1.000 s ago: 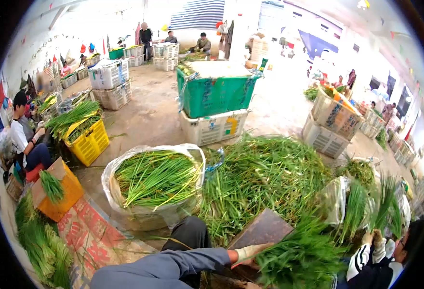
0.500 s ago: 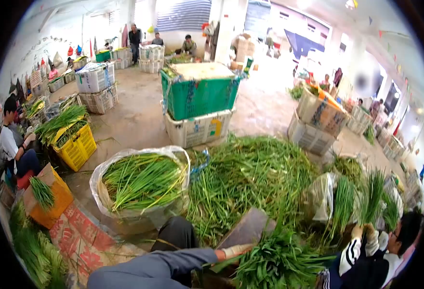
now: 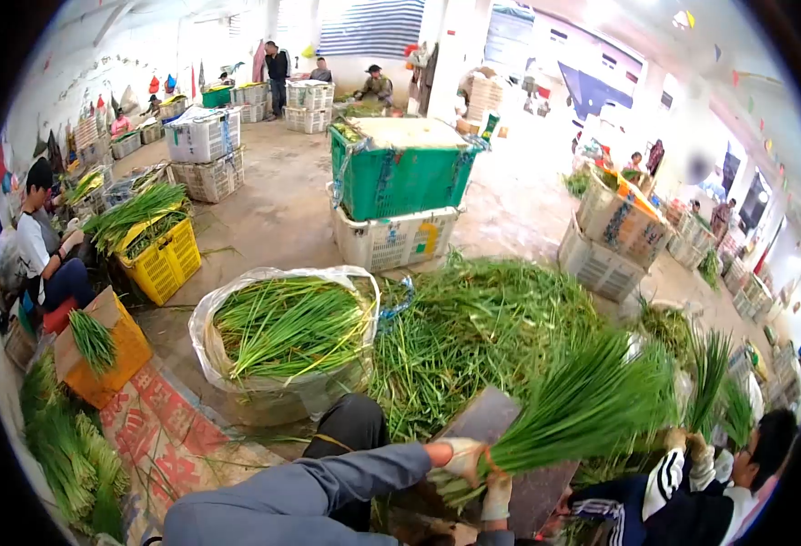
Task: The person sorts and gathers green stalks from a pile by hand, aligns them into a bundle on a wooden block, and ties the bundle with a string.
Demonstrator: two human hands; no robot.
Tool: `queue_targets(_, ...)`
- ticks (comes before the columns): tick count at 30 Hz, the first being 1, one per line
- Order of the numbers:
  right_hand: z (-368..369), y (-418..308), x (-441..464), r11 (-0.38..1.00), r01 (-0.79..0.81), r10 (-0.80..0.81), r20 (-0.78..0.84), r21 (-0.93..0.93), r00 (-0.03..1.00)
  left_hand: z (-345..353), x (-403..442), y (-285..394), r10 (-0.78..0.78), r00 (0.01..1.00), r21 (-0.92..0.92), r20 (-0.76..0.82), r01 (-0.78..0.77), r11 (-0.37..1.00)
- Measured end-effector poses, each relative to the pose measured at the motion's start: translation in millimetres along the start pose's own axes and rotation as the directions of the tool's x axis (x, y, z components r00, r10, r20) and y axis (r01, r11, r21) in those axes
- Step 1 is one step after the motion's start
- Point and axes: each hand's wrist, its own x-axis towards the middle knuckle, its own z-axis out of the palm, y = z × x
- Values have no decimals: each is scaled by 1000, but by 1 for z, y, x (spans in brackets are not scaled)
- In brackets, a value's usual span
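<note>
A large bunch of green chives (image 3: 583, 400) slants up to the right in front of me, its leaf ends blurred by motion. My left hand (image 3: 462, 460), in a pale glove, is closed at its stem end. Just below, my right hand (image 3: 497, 496), also gloved, grips the same stems. An orange-red band (image 3: 488, 460) shows around the stems between the hands. Under the bunch lies a dark board (image 3: 546, 496), partly hidden by the leaves.
A heap of loose green leaves (image 3: 482, 337) spreads ahead. Left of it stands a plastic-lined basket of chives (image 3: 287, 373), with a yellow crate (image 3: 166, 268) beyond. Stacked crates (image 3: 400, 173) stand farther ahead. A co-worker (image 3: 737, 473) sits close on my right, holding chives.
The bunch has been raised from low by the board and now points up and right. My right hand has come into sight on its stems. The view has shifted slightly left.
</note>
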Motion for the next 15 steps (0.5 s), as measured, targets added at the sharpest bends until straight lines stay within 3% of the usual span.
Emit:
queue_targets(1,15,-7,-4,1000,-25,25,-81,3,996,-6,1,5,-127,991,40,43,126,991)
queue_targets(2,31,-19,-16,993,-101,84,-219,-68,972,1,2,-5,-45,999,132,-11,46,990)
queue_targets(3,28,-6,-21,960,-231,178,-292,-160,940,-17,-2,24,-370,916,346,157,300,889)
queue_targets(4,34,4,-28,923,-359,287,-373,-139,882,-5,15,10,-398,902,481,165,279,831)
queue_targets(5,38,15,-34,873,-478,390,-446,-100,805,13,24,-14,-363,930,403,51,313,860)
queue_targets(6,30,20,-45,906,-399,360,-239,-142,902,35,32,-35,-379,925,394,-25,357,847)
queue_targets(7,30,34,-53,932,-311,239,-329,-187,914,52,39,-56,-331,943,339,-23,319,885)
queue_targets(8,30,41,-56,873,-369,199,-459,-319,866,64,47,-75,-286,957,279,-47,288,916)
queue_targets(10,19,68,-58,906,-398,315,-395,-146,863,52,27,-62,-291,957,-35,11,291,956)
queue_targets(11,23,54,-64,904,-427,401,-375,14,836,55,37,-82,-322,945,-84,60,326,942)
queue_targets(12,31,29,-67,882,-442,472,-337,165,815,46,33,-77,-353,935,-68,12,353,933)
queue_targets(13,41,13,-70,847,-407,508,-295,341,809,42,32,-85,-351,936,-182,-16,342,922)
queue_targets(14,45,10,-72,847,-405,508,-302,343,807,37,32,-90,-352,935,-296,-49,323,899)
queue_targets(15,48,5,-70,829,-388,516,-283,403,808,35,36,-92,-362,929,-241,-78,334,911)
